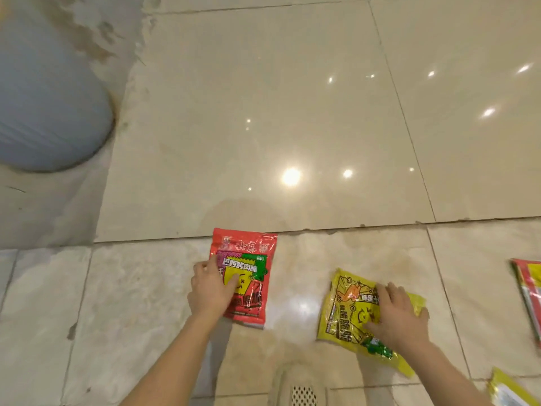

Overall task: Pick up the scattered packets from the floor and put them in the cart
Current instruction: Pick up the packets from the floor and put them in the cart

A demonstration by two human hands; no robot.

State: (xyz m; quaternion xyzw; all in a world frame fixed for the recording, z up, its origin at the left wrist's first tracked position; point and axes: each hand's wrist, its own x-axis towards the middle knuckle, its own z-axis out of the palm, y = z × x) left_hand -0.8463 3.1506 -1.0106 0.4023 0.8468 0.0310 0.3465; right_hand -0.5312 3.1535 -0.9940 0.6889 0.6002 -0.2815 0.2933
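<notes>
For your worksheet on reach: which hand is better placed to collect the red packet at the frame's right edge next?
Probably the right hand: it lies on the yellow packet, nearer the edge red packet. The left hand is farther, on the middle red packet.

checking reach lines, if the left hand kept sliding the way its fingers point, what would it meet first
The left hand already rests on the red packet, fingers pointing up and right across it. Beyond the packet's far edge only bare floor tile shows, so the way looks free, though depth is unclear.
</notes>
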